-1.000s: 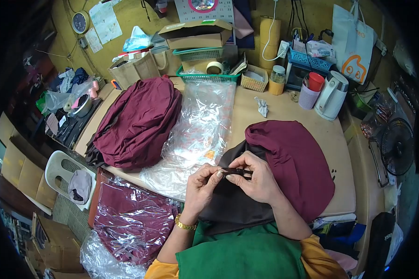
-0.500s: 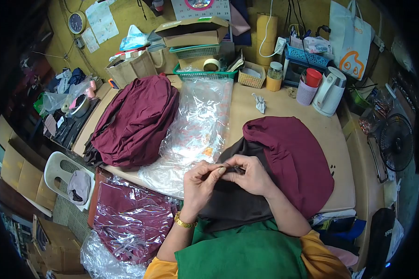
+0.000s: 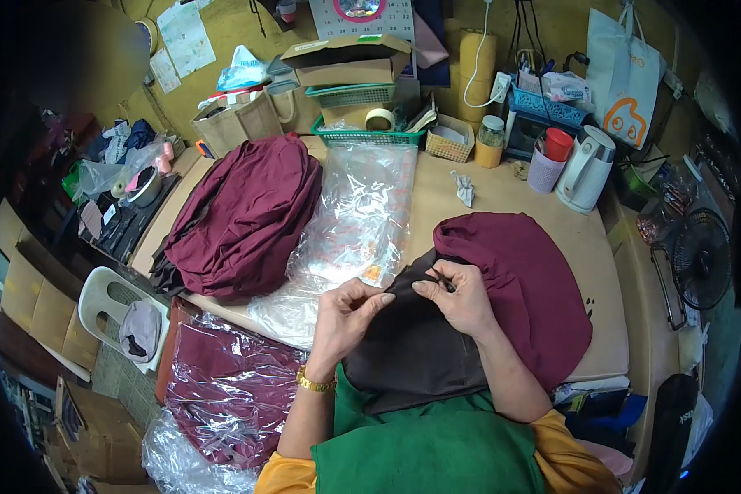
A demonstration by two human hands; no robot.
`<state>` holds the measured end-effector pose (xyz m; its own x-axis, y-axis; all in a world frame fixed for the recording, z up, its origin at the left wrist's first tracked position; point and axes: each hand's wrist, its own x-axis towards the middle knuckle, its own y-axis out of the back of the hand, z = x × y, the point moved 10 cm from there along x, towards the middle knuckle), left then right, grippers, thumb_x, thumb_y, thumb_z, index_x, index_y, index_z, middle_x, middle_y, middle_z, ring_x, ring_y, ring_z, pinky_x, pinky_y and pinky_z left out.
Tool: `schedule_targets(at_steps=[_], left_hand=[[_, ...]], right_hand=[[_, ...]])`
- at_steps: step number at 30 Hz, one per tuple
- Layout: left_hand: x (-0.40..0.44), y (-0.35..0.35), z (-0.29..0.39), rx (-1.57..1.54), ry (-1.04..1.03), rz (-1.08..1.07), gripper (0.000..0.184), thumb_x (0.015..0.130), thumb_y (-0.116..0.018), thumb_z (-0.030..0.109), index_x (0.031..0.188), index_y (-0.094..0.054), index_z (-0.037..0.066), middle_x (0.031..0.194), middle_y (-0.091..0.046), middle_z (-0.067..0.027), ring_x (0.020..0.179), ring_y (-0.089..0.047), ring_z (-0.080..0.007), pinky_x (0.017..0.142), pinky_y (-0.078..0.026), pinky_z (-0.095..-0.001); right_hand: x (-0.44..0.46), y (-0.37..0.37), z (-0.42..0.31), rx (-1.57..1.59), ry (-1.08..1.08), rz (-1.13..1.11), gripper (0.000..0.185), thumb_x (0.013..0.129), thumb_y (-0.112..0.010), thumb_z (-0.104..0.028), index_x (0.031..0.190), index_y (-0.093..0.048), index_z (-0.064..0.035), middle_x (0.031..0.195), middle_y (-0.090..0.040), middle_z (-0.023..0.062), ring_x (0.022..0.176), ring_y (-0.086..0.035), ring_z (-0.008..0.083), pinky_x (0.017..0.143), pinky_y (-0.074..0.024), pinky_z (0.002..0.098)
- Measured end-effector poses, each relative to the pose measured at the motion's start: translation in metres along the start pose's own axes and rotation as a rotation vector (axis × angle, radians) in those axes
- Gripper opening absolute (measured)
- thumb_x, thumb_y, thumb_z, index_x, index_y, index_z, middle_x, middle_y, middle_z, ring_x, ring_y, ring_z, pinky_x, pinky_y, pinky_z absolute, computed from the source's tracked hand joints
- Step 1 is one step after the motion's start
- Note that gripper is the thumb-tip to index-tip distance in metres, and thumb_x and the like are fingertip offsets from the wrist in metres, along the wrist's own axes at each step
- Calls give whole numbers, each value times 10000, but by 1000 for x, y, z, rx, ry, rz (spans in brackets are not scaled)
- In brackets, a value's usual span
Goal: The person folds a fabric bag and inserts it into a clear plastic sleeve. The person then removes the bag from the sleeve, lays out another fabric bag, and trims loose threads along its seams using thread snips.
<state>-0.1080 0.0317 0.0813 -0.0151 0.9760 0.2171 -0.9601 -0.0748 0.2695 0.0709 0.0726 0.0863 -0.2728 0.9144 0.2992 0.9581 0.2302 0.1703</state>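
Observation:
A maroon cloth piece [image 3: 527, 288] lies at the right of the table, joined to a black cloth part [image 3: 424, 354] that reaches to my lap. My left hand [image 3: 347, 317], a gold watch on its wrist, pinches the upper left edge of the black cloth. Just right of it, my right hand [image 3: 459, 298] has its thumb and fingers pressed together on the black cloth's top edge, with a small dark item between the fingers that is too small to name. The two hands are a short way apart.
Folded maroon cloth [image 3: 247, 218] lies at the left beside clear plastic bags [image 3: 358, 206]. Bagged maroon cloth [image 3: 230, 387] sits below. Behind are a green basket [image 3: 370, 136], a jar [image 3: 491, 142], a red cup [image 3: 558, 145] and a kettle [image 3: 586, 171].
My hands have moved apart, the left one to the left and the right one slightly right and up. More of the black cloth's edge shows between them.

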Motion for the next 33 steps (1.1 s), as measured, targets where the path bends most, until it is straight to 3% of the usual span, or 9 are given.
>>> schedule_targets(at_steps=[6, 9, 16, 20, 22, 26, 28, 29, 33], left_hand=[[1, 19, -13, -194, 118, 100, 146, 869, -742, 78, 987, -726, -7, 750, -641, 12, 695, -544, -38, 640, -445, -206], [-1, 11, 26, -80, -81, 134, 203, 873, -747, 102, 1046, -728, -3, 791, -627, 11, 647, -498, -35, 602, -427, -202], [5, -6, -15, -361, 146, 72, 168, 909, -728, 176, 907, -725, 9, 709, -612, 39, 543, -461, -9, 487, -353, -174], [1, -8, -23, -341, 152, 76, 159, 947, -677, 200, 955, -693, 42, 699, -621, 27, 525, -484, -16, 462, -342, -156], [-3, -19, -26, -585, 225, -6, 204, 995, -600, 222, 1018, -633, 22, 790, -660, -27, 605, -612, -73, 535, -478, -164], [-4, -30, -18, -812, 242, -33, 211, 1027, -530, 208, 1000, -577, 5, 889, -667, -89, 774, -707, -169, 700, -596, -237], [-4, -28, -15, -848, 216, -26, 223, 1038, -498, 198, 942, -538, 1, 917, -641, -102, 933, -713, -238, 819, -615, -310], [-3, -29, -15, -848, 215, -25, 223, 1038, -498, 198, 942, -538, 1, 917, -641, -102, 933, -713, -238, 819, -615, -310], [-3, -27, -21, -804, 198, 49, 216, 1037, -507, 211, 921, -512, 28, 878, -601, -58, 845, -689, -162, 758, -608, -276]], right_hand=[[0, 15, 0, -13, -14, 27, 251, 868, -757, -148, 726, -594, -20, 603, -455, -80, 581, -356, 7, 512, -300, 228], [-1, 9, -2, 3, -15, 15, 242, 868, -757, -145, 733, -599, -22, 605, -464, -79, 581, -363, 6, 514, -302, 223], [-5, 8, -6, -23, 10, 9, 224, 867, -761, -152, 748, -619, -27, 610, -488, -77, 581, -374, 5, 515, -306, 218], [-5, 13, -1, -31, 12, 31, 225, 869, -760, -155, 746, -619, -29, 603, -487, -75, 576, -373, 6, 513, -307, 217], [-4, 10, 7, -23, -31, 15, 217, 866, -761, -149, 761, -621, -20, 606, -494, -68, 585, -367, 6, 523, -308, 213], [-5, 3, 5, -37, -28, 70, 203, 863, -760, -170, 825, -631, -17, 725, -547, -13, 617, -460, 53, 548, -383, 252], [-21, 21, -53, -306, 283, 409, 209, 865, -750, -204, 919, -651, -28, 884, -557, 57, 706, -567, 159, 613, -463, 315], [-25, 17, -64, -398, 308, 353, 253, 838, -753, -208, 1016, -656, -57, 968, -532, 96, 789, -604, 257, 666, -500, 370], [-44, -13, -102, -717, 577, 227, 326, 733, -778, -132, 1026, -642, -86, 894, -538, 56, 724, -583, 226, 621, -451, 349]])
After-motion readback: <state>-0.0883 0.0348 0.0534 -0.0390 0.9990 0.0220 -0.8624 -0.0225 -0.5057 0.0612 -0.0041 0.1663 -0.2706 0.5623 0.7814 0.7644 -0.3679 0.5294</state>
